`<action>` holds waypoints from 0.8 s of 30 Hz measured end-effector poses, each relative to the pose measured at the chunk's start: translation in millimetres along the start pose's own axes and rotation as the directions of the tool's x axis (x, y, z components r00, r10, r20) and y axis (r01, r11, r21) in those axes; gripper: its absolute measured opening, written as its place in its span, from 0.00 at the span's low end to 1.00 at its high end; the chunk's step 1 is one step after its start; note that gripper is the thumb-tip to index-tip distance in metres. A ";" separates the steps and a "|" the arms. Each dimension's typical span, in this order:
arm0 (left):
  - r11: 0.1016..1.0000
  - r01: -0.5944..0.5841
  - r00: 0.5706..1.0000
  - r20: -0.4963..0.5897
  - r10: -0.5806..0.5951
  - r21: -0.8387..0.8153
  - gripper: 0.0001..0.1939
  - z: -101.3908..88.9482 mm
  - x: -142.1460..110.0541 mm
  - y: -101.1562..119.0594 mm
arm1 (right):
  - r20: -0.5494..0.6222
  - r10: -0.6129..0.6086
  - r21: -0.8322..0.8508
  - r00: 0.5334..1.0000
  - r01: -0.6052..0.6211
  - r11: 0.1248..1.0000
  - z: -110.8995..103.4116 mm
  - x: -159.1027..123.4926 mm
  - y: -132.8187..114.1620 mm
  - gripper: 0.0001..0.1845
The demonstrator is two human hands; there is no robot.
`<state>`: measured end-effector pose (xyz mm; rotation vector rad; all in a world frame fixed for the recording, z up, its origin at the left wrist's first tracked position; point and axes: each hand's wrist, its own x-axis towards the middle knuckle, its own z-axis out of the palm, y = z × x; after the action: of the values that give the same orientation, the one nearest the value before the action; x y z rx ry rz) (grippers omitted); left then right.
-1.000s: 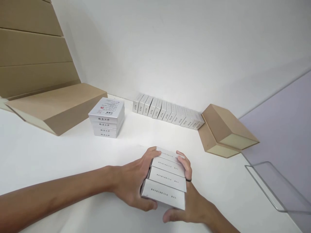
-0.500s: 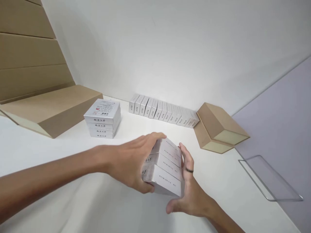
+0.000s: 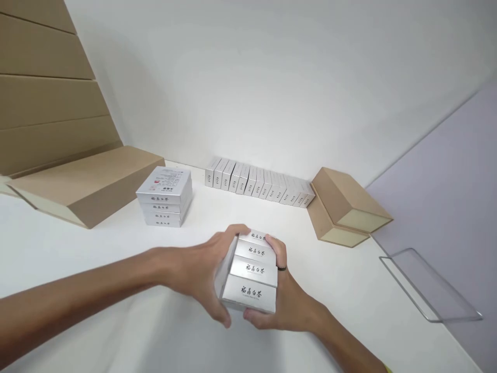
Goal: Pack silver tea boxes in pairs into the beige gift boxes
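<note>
Between my hands is a stack of several small silvery-white tea boxes [image 3: 254, 269], pressed together with their dark-lettered narrow faces turned up toward me. My right hand [image 3: 285, 295] wraps the stack's right side, fingers at the far end and thumb under the near edge; a dark ring is on one finger. On the left side, my left hand [image 3: 205, 274] curves around the stack, fingertips at the far corner and thumb by the near corner. Farther back on the left stands another pile of the same tea boxes [image 3: 165, 189], lying flat.
Along the wall runs a row of upright tea boxes [image 3: 258, 181]. Two tan cartons [image 3: 345, 204] lean at its right end. Larger tan boxes [image 3: 46, 98] are stacked at left, with one lying in front [image 3: 97, 178]. A wire frame [image 3: 430, 285] sits on the white surface's right edge.
The held stack has been turned so its lettered ends face me, and it sits slightly lower and left. My right hand has closed in around it.
</note>
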<state>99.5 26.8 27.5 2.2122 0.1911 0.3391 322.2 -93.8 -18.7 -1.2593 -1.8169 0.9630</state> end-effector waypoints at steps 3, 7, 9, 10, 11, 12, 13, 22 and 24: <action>0.993 -0.073 0.996 -0.052 0.068 -0.094 0.48 3.9 1.6 -7.0 | -0.012 -0.064 -0.022 0.998 0.064 0.998 -4.1 5.0 -3.1 0.66; 0.997 -0.074 0.993 -0.096 0.073 -0.001 0.53 0.8 6.4 -3.1 | -0.069 -0.269 -0.196 0.961 0.252 0.948 -9.6 11.2 -1.9 0.68; 0.994 -0.089 0.991 -0.096 0.096 0.070 0.53 3.0 6.8 -7.0 | -0.079 -0.333 -0.272 0.940 0.301 0.914 -7.0 12.1 6.2 0.68; 0.992 -0.091 0.990 -0.098 0.100 0.089 0.52 5.6 6.5 -10.9 | -0.085 -0.346 -0.280 0.935 0.311 0.908 -4.4 12.1 11.2 0.66; 0.992 -0.090 0.989 -0.107 0.100 0.094 0.52 8.9 6.1 -15.6 | -0.093 -0.349 -0.270 0.932 0.314 0.910 -1.5 11.9 16.1 0.63; 0.992 -0.090 0.988 -0.120 0.100 0.085 0.52 12.5 5.5 -20.7 | -0.104 -0.350 -0.255 0.931 0.315 0.914 1.3 11.4 20.4 0.61; 0.993 -0.093 0.986 -0.133 0.102 0.072 0.53 16.0 4.7 -25.7 | -0.112 -0.354 -0.246 0.929 0.319 0.915 3.8 10.8 23.8 0.60; 0.963 -0.082 0.979 -0.159 0.126 0.258 0.56 4.8 8.4 -21.4 | -0.097 -0.519 -0.440 0.849 0.431 0.788 -10.9 18.8 17.0 0.61; 0.892 -0.126 0.961 -0.171 0.219 0.433 0.56 -1.7 10.4 -13.2 | -0.075 -0.612 -0.538 0.787 0.485 0.689 -21.0 24.6 14.0 0.67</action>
<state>108.6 38.8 19.9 2.6250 0.1973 0.6961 339.7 -63.2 -17.6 -0.9341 -2.1180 -0.0199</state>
